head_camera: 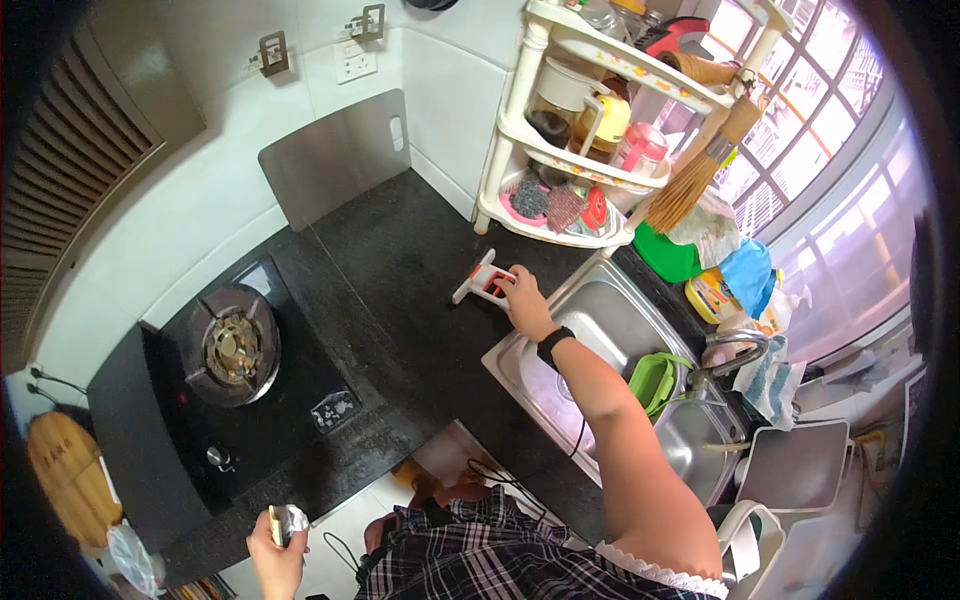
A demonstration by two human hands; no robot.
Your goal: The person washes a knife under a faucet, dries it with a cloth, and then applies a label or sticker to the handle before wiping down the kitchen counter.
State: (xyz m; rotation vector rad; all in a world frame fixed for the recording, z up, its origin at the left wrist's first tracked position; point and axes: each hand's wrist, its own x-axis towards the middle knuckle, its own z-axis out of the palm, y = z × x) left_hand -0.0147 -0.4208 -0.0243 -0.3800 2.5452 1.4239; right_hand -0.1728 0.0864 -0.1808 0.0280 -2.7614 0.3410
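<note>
My right hand (528, 301), with a black band on the wrist, grips a white and red plastic device (484, 283) by its handle. The device rests on the black countertop (405, 255) between the stove and the sink, its far end pointing to the upper left. What kind of tool it is I cannot tell. At the lower left, in front of the counter's edge, my left hand (277, 553) holds a small item with a crumpled silvery wrapper (295, 518) and a pale yellowish side.
A gas stove burner (232, 345) is at the left. A double steel sink (540, 390) with a green plastic basket (654, 382) lies to the right. A tiered white shelf (570, 154) stands behind it. A steel board (341, 157) leans on the wall; a wooden board (71, 480) stands far left.
</note>
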